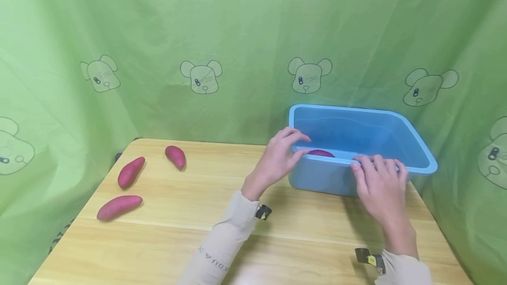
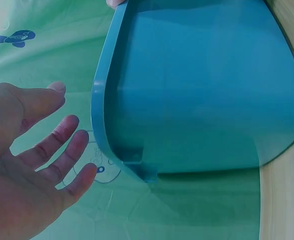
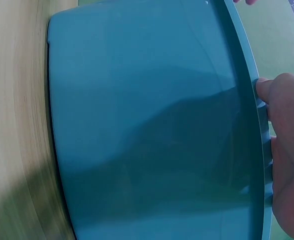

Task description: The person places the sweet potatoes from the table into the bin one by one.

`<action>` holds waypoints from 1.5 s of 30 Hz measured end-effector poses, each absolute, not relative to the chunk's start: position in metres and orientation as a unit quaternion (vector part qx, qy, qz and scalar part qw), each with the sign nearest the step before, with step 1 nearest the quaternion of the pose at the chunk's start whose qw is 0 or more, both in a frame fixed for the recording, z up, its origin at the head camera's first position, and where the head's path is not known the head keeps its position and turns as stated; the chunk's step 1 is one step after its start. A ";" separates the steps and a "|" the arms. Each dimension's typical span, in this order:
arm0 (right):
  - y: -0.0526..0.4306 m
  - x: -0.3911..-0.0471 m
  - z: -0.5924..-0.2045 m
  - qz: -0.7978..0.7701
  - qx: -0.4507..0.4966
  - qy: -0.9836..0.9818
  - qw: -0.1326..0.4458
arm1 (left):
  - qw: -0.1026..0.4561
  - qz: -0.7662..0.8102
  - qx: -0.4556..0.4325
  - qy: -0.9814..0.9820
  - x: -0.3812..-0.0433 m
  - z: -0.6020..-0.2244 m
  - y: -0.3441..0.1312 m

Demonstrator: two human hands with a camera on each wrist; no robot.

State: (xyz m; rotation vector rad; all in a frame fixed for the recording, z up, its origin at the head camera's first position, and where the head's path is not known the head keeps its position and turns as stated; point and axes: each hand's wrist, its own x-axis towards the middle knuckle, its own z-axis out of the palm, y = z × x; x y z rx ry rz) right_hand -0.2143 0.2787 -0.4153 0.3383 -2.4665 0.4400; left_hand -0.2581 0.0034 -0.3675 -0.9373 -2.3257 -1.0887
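Note:
A blue plastic basin (image 1: 325,176) stands at the right side of the table. Inside it, partly hidden by the near wall, lies a sweet potato (image 1: 321,153) with red-purple skin. My right hand (image 1: 382,186) grips the basin's near rim, its fingers curled over the edge. In the right wrist view, the thumb of that hand (image 3: 289,150) touches the rim. At the basin's near left corner is my left hand (image 1: 277,157), fingers spread and lightly bent, holding nothing. The left wrist view shows this hand (image 2: 37,165) beside the basin's rim (image 2: 98,100).
On the table's left side lie three more sweet potatoes: one at the back (image 1: 175,157), another in the middle (image 1: 131,173) and a third nearer the front (image 1: 119,207). A green curtain (image 1: 245,118) with printed bear heads hangs behind and beside the wooden table (image 1: 222,175).

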 end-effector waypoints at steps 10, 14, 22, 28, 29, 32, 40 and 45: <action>0.278 -0.214 -0.416 0.168 0.128 -0.930 0.301 | 0.216 -0.409 -0.322 -0.826 -0.253 -0.377 -0.018; 0.278 -0.214 -0.416 0.168 0.125 -0.931 0.299 | 0.226 -0.416 -0.319 -0.821 -0.251 -0.382 -0.027; 0.277 -0.214 -0.415 0.166 0.125 -0.934 0.292 | 0.244 -0.412 -0.317 -0.818 -0.249 -0.394 -0.046; 0.279 -0.214 -0.416 0.165 0.127 -0.931 0.299 | 0.258 -0.412 -0.309 -0.818 -0.247 -0.400 -0.059; 0.279 -0.214 -0.416 0.165 0.128 -0.931 0.300 | 0.261 -0.412 -0.307 -0.817 -0.246 -0.400 -0.062; 0.279 -0.215 -0.415 0.167 0.130 -0.929 0.303 | 0.264 -0.417 -0.301 -0.816 -0.245 -0.402 -0.069; 0.279 -0.213 -0.416 0.171 0.123 -0.930 0.300 | 0.270 -0.430 -0.290 -0.811 -0.245 -0.407 -0.083; 0.278 -0.213 -0.416 0.167 0.128 -0.931 0.297 | 0.278 -0.432 -0.275 -0.813 -0.243 -0.410 -0.095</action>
